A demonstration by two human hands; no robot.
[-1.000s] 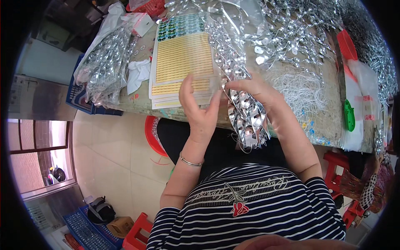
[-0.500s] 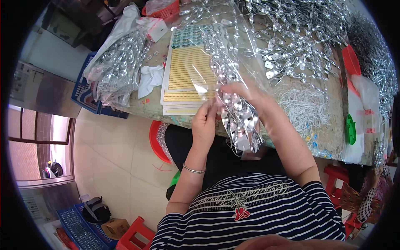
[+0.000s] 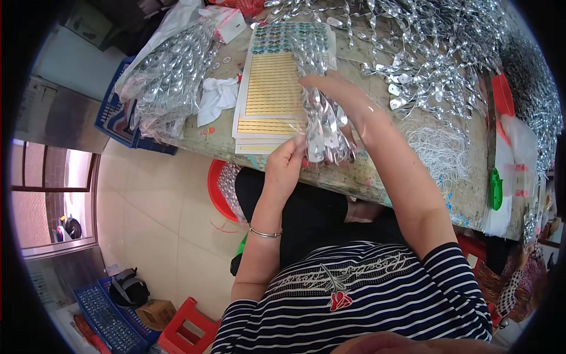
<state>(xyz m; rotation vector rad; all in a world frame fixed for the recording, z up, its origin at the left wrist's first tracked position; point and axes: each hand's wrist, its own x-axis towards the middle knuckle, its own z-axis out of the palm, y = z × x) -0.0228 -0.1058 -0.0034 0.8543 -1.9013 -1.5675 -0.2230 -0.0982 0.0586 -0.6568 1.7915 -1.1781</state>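
A bundle of shiny silver twisted strips (image 3: 321,127) hangs over the near edge of the table, its flat ends toward me. My right hand (image 3: 330,85), somewhat blurred, is closed around the bundle's upper part. Clear plastic, seemingly a bag, lies about the strips; its outline is hard to follow. Just left of the strips' lower ends, my left hand (image 3: 283,165) has its fingers pinched together at the plastic's edge. Under the bundle's left side lie sticker sheets (image 3: 271,88), yellow with a blue-green patterned band at the top.
A plastic bag of silver strips (image 3: 171,76) fills the table's left end, beside a crumpled white tissue (image 3: 217,100). More loose strips (image 3: 413,76) and a tangle of white strings (image 3: 439,153) spread at right. A red basin (image 3: 219,197) stands below the table's edge.
Both hands have shifted: the right one has carried the strips away from my body, up over the table. The strips' lower ends have risen from my lap to the table edge.
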